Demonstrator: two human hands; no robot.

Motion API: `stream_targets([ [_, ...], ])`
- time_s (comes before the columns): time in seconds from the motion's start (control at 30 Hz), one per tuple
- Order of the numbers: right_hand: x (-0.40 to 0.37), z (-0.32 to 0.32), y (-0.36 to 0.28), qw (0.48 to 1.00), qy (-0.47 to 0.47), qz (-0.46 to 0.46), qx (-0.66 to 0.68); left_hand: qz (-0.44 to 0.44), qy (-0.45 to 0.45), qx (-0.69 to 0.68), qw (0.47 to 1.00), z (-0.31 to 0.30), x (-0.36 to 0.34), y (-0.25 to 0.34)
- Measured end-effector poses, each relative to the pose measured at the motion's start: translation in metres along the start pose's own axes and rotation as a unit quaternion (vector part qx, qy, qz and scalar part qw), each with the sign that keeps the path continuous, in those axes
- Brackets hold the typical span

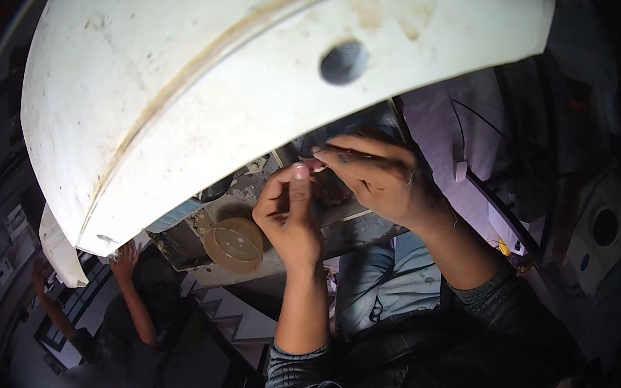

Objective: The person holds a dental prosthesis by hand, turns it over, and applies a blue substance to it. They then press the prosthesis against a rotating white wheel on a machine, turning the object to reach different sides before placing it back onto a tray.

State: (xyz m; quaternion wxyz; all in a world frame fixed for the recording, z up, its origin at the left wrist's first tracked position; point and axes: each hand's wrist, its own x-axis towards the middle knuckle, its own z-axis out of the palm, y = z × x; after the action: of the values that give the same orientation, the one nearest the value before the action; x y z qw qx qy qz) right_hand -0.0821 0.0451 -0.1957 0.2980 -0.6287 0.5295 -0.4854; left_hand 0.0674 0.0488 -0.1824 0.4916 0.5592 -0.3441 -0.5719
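Over a worn workbench [339, 233], my left hand [290, 209] and my right hand [374, 174] meet at the fingertips. Thumb and index finger of my left hand are pinched together. My right hand's fingers are bent, with their tips beside the left thumb. A small reddish thing [314, 165] shows between the fingertips; what it is I cannot make out. Left of my left hand, a round yellowish dish [234, 245] with small bits in it lies on the bench.
A large white lamp cover [208, 92] with a round hole hangs close above my hands. At the lower left another person [122, 351] has both arms raised. A pale boxy device [605, 229] stands at the right. A dark cable hangs nearby.
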Motion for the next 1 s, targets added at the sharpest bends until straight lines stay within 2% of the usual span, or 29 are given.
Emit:
stream_targets([
  [0.13,-0.001,0.000,0.002,1.000,-0.006,0.020,0.003,-0.006,0.013,0.020,1.000,0.010,0.002,0.003],
  [0.23,-0.003,0.000,0.002,0.996,-0.001,0.052,0.077,0.002,-0.018,-0.019,1.000,0.005,0.003,-0.004],
  [0.3,-0.007,0.000,-0.004,0.958,0.009,0.197,0.209,0.006,-0.017,-0.019,1.000,0.005,0.003,-0.008],
  [0.43,-0.007,0.003,0.008,0.966,0.001,0.157,0.207,0.007,0.008,-0.005,1.000,0.010,0.005,-0.013],
  [0.5,-0.006,0.004,0.008,0.943,-0.012,0.230,0.242,0.013,0.013,0.036,0.999,0.014,0.008,-0.012],
  [0.53,-0.005,0.005,0.009,0.942,-0.013,0.231,0.242,0.013,0.013,0.035,0.999,0.015,0.011,-0.013],
  [0.6,-0.001,0.008,0.013,0.945,-0.013,0.215,0.245,0.033,0.021,0.069,0.997,0.017,0.017,-0.015],
  [0.73,0.014,0.007,0.020,0.959,-0.007,0.168,0.227,0.060,-0.002,0.044,0.997,0.022,0.030,-0.016],
  [0.8,0.021,0.007,0.022,0.982,-0.003,0.133,0.137,0.016,-0.010,0.012,1.000,0.021,0.035,-0.019],
  [0.83,0.025,0.007,0.021,0.982,-0.003,0.132,0.136,0.017,-0.010,0.011,1.000,0.021,0.038,-0.020],
  [0.9,0.032,0.007,0.019,0.944,0.005,0.214,0.251,0.008,0.000,-0.008,1.000,0.024,0.041,-0.024],
  [1.0,0.038,0.006,0.026,0.950,-0.030,0.199,0.239,0.013,-0.001,-0.022,1.000,0.028,0.047,-0.026],
])
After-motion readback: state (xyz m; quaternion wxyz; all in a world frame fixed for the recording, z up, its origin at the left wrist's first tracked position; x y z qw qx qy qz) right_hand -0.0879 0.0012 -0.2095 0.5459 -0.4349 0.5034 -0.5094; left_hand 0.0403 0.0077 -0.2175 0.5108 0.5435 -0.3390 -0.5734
